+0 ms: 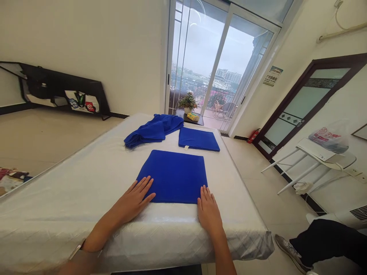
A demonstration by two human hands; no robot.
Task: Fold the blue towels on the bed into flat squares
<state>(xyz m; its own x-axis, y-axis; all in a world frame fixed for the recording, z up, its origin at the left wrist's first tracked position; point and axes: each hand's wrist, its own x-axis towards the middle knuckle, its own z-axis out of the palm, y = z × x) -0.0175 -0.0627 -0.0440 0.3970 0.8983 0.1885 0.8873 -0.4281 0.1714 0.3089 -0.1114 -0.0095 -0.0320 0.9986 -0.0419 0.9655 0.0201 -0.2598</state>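
Observation:
A blue cloth folded into a rough square (176, 175) lies flat near the front of the covered table (109, 183). My left hand (136, 200) rests on its near left corner, fingers stretched out. On the near right corner lies my right hand (208, 208), flat with the fingers side by side. Behind it is a second folded blue cloth (199, 138) with a small pale tag at its near edge. To the left of that, a crumpled blue cloth (155, 130) sits in a loose heap.
A person's shoe and dark-clothed leg (315, 244) are at the lower right. Against the right wall stands a white chair (304, 152) bearing a plastic bag (329, 137). Past the table's far end is a small dark table with a potted plant (187, 102).

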